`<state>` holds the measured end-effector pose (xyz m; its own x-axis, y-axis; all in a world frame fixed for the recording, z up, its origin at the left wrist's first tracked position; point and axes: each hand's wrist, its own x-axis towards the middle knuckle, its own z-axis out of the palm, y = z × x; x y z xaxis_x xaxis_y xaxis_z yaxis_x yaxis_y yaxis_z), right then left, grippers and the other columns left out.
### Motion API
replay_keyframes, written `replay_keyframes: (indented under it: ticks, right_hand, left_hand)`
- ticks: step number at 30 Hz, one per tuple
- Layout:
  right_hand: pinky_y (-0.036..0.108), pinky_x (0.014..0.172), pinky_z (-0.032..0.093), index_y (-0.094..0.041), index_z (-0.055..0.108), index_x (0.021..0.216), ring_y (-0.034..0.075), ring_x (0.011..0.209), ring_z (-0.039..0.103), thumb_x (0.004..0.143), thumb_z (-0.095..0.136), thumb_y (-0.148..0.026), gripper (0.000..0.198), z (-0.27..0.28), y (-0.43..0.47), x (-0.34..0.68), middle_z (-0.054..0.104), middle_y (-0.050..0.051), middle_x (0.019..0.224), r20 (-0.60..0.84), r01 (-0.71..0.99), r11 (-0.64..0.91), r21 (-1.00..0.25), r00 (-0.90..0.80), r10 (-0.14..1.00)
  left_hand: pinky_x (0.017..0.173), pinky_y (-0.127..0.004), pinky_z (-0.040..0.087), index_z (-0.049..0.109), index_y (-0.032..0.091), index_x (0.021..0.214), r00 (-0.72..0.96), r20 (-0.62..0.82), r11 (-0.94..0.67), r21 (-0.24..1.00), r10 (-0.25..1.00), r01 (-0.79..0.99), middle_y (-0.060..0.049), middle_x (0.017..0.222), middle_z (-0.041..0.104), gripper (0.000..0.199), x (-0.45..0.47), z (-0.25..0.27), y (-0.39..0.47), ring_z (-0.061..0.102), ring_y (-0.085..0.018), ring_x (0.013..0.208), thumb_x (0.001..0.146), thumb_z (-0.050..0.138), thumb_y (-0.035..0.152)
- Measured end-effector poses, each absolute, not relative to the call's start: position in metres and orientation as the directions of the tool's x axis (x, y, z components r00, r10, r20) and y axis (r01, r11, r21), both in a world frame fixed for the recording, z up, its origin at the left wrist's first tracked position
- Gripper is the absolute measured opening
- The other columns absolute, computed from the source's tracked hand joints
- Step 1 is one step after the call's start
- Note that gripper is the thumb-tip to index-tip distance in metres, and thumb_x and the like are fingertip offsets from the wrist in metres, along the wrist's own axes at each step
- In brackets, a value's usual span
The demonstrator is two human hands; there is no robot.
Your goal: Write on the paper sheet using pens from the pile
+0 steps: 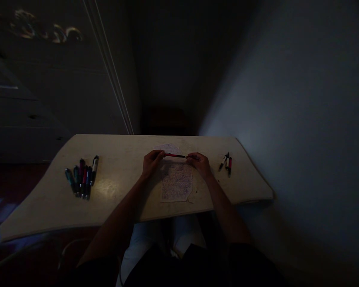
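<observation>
Between my two hands a red and black pen [175,155] lies level, just above the table. My left hand [152,162] pinches its left end, where the clip is. At the other end, the fingers of my right hand [199,162] are closed around the tip. Under the pen lies a sheet of paper [177,183] covered in dense scribbles. Behind it, a second marked paper [167,147] is partly hidden by my left hand and the pen. What exactly the right fingertips grip is too dark to make out.
On the pale table [122,147], several pens [83,179] lie in a group at the left. A smaller group of pens [227,162] lies at the right. A wall [302,119] rises close on the right, and a dark cabinet [62,91] stands behind on the left.
</observation>
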<state>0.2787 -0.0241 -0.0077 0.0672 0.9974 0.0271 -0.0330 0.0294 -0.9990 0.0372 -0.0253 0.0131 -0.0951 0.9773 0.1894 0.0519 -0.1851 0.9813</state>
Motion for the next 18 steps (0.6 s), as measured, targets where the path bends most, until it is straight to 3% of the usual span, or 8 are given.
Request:
replay_keyframes:
  ticks: [11,18]
  right_hand:
    - [0.026,0.055,0.053,-0.019,0.071,0.080,0.016,0.060,0.066,0.059,0.082,-0.044,0.034,-0.011,-0.030,0.277,0.070,0.001,0.068,0.107,-0.014,0.108,-0.994,0.061,0.992]
    - [0.027,0.061,0.053,-0.019,0.074,0.079,0.016,0.062,0.066,0.059,0.083,-0.038,0.029,-0.012,-0.029,0.274,0.072,0.002,0.071,0.180,0.015,0.180,-0.984,-0.002,0.984]
  left_hand:
    - [0.072,-0.032,0.051,0.072,0.017,0.087,-0.105,0.260,-0.249,0.962,0.960,0.111,-0.008,0.082,0.073,0.036,0.026,0.003,-0.044,0.067,-0.022,0.080,0.079,0.065,0.051]
    - [0.072,-0.032,0.051,0.072,0.016,0.085,-0.065,0.300,-0.288,0.947,0.952,0.144,-0.009,0.084,0.074,0.035,0.029,0.004,-0.040,0.067,-0.023,0.080,0.077,0.066,0.050]
